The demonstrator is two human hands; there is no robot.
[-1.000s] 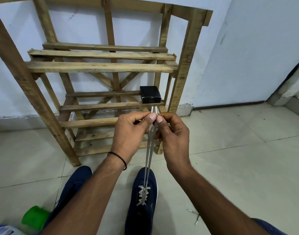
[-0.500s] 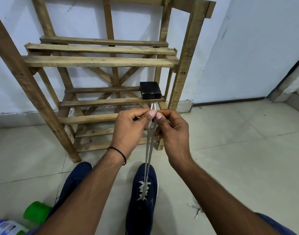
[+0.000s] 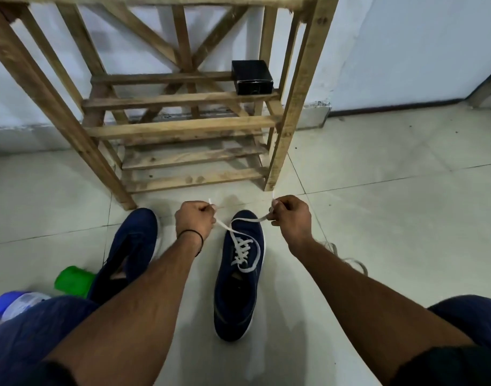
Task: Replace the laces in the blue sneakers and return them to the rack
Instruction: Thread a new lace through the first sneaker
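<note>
Blue sneaker (image 3: 238, 288) stands on the floor (image 3: 378, 218) before the wooden rack (image 3: 183, 129), threaded with a white lace (image 3: 243, 250). Curled fingers of the left hand (image 3: 194, 218) and right hand (image 3: 290, 215) each pinch one lace end, held apart. The second sneaker (image 3: 133, 246) lies to its left.

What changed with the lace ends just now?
The left hand and right hand dropped low and pulled apart, each still pinching one end of the white lace, now stretched sideways over the laced sneaker. Other sneaker, rack and black box stayed put.
</note>
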